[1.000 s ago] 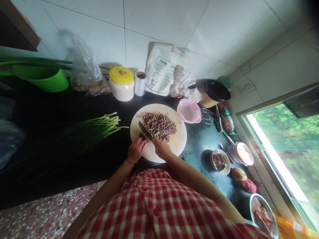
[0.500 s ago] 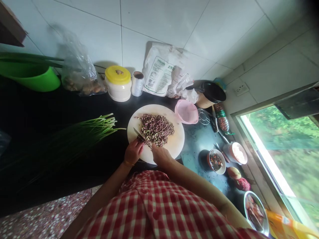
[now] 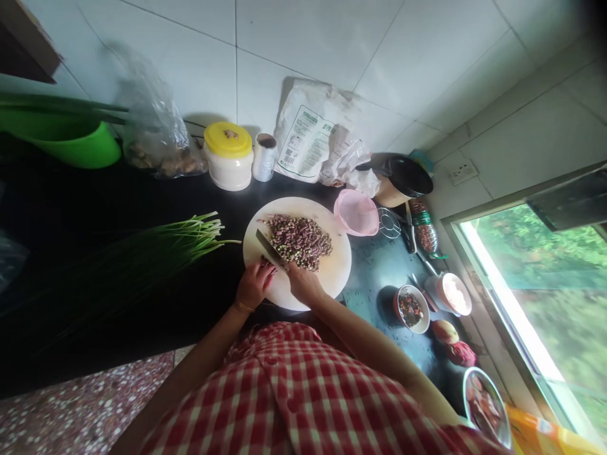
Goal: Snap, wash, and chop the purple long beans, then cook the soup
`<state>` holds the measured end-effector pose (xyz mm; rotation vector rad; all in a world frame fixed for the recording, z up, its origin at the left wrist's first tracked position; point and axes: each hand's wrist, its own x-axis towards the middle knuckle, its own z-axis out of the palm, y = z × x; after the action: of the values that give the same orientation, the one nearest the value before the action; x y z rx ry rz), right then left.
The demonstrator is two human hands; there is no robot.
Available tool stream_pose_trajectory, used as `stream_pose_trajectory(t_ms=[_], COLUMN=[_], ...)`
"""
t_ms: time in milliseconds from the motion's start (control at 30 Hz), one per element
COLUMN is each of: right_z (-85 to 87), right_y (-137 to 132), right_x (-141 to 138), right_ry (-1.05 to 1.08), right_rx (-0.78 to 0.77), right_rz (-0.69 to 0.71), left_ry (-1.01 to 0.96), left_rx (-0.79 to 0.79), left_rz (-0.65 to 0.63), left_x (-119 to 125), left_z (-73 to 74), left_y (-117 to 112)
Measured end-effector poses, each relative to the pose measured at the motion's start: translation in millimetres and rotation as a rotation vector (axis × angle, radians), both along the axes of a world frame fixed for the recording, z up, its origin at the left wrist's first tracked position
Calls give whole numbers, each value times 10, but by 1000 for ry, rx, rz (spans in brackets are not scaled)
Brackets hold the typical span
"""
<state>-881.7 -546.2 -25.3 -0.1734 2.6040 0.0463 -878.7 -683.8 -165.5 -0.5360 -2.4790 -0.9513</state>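
A round white cutting board (image 3: 337, 275) carries a heap of chopped purplish bean pieces (image 3: 302, 240). My right hand (image 3: 306, 284) is closed round the handle of a knife (image 3: 269, 248), whose blade points up and left along the near-left side of the heap. On the board's near-left edge, my left hand (image 3: 253, 286) has its fingers curled on a small bunch of purple beans (image 3: 268, 270), just beside the blade. The fingers cover most of that bunch.
Green scallions (image 3: 199, 237) lie left of the board. A pink basket (image 3: 356, 212) touches its far right edge. Behind stand a yellow-lidded jar (image 3: 228, 158) and a plastic-film roll (image 3: 264, 158). Rightward are a bowl (image 3: 411, 308), a pot (image 3: 454, 294) and a basin of meat (image 3: 484, 404).
The knife has shifted away from my left fingers toward the heap, showing more of its blade. My right hand has moved slightly up and right. My left hand stays on the beans.
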Motion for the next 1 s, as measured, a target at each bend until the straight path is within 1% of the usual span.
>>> stream_pose_trajectory(t_ms=[100, 200, 300, 400, 467, 533, 633, 700, 767, 833, 1000], right_z=[74, 98, 107, 102, 65, -10, -138, -178, -157, -89, 80], right_y=[21, -7, -45, -83, -115, -152, -192, -181, -137, -81, -45], right_x=[144, 243, 246, 180, 126, 78, 23, -3, -8, 27, 250], right_ry=[5, -11, -40, -73, -82, -77, -46, -21, -1, 18, -2], right_rx=[7, 10, 15, 15, 10, 0, -1, -12, -35, -43, 1], right_rz=[21, 23, 8, -4, -3, 0, 5, 8, 5, 1, 14], left_ry=[22, 22, 29, 4, -23, -32, -22, -20, -15, -4, 21], left_rx=[24, 20, 3, 8, 11, 7, 4, 3, 15, 35, 52], left_rz=[-7, -25, -32, -29, -32, -29, -21, -9, 7, 20, -2], left_x=[8, 3, -15, -32, -35, -33, -22, -9, 6, 21, 37], left_z=[4, 7, -8, -40, -58, -67, -59, -44, -29, -19, -27], left_y=[-28, -31, -11, 8, 13, 15, 19, 22, 18, 4, -40])
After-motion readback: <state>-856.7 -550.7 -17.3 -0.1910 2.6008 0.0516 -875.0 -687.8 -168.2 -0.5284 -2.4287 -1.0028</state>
